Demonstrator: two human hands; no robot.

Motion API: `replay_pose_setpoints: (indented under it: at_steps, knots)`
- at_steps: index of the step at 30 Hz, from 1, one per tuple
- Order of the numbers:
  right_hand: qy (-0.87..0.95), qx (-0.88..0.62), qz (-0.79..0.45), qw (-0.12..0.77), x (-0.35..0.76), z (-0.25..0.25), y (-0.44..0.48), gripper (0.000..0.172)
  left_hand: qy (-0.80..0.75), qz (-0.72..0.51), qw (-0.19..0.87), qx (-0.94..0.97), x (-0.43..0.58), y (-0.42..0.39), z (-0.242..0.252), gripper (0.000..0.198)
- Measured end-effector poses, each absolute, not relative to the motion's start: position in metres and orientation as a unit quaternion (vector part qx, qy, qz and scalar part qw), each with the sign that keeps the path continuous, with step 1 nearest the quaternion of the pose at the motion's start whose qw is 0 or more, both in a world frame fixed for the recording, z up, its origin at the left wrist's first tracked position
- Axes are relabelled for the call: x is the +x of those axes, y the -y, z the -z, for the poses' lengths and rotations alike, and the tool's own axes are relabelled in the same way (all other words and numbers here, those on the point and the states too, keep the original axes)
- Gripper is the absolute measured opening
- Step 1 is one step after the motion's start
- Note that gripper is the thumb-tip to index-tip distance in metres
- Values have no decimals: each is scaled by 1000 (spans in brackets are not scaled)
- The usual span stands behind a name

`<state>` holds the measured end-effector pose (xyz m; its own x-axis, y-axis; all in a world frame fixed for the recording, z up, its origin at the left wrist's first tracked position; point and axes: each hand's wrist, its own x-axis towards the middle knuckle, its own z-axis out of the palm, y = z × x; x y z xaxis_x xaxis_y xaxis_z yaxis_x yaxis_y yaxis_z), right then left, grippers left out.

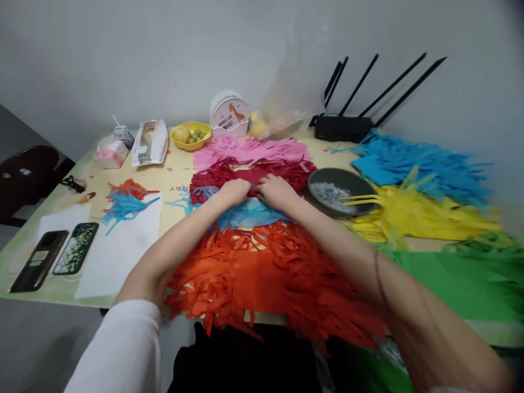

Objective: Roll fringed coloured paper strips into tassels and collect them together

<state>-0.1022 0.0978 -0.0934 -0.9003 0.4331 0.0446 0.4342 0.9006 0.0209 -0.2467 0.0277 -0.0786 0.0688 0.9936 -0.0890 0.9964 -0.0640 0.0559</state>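
Both my hands are close together over a dark red fringed sheet [254, 173], whose strips are cut at both ends. My left hand [236, 192] has its fingers curled at the near edge of its uncut middle. Beside it, my right hand [277, 192] pinches the same edge, with a small gap between the two hands. Under my wrists lies a light blue fringed piece [254, 213], partly hidden. Nearer to me an orange fringed sheet [257, 278] spreads to the table's front edge. A pink fringed sheet [254, 150] is just behind the dark red one.
At right are a dark bowl [341, 191], blue [426, 164], yellow [429, 213] and green [446, 278] fringed sheets, and a black router [344, 128]. At left are two phones [39, 261], white paper [123, 251], cut strips [126, 204] and a yellow fruit dish [191, 144].
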Motion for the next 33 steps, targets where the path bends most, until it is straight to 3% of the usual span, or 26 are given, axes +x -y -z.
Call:
replay_pose_setpoints:
  at_steps: [8, 20, 27, 33]
  knots:
    - [968, -249, 5, 21, -108, 90, -103, 37, -692, 17, 69, 718, -260, -34, 79, 29]
    - [951, -296, -76, 55, -110, 92, -121, 24, -699, -23, 95, 709, -270, -54, 83, 24]
    - [943, -309, -54, 112, -100, 82, -95, 38, -740, -63, 36, 669, -262, -52, 79, 27]
    - [962, -247, -81, 80, -130, 102, -67, 42, -747, -121, -62, 651, -245, -43, 59, 32]
